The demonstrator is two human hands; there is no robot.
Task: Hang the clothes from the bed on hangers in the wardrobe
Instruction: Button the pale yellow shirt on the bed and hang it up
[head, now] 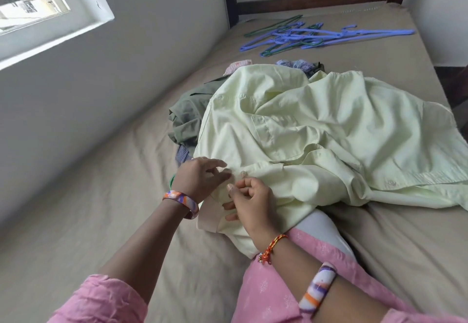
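Pink sleeves (106, 300) frame both arms, each with a striped bangle (317, 288). Right hand (249, 200) curls its fingers and pinches the placket of the pale green shirt (316, 140) near the bed's (88, 221) near edge; left hand (200, 178) pinches the same fabric, its other fingers loosely spread. Beneath the shirt lies an olive garment (188, 115). Blue and green hangers (316, 36) lie heaped at the far edge.
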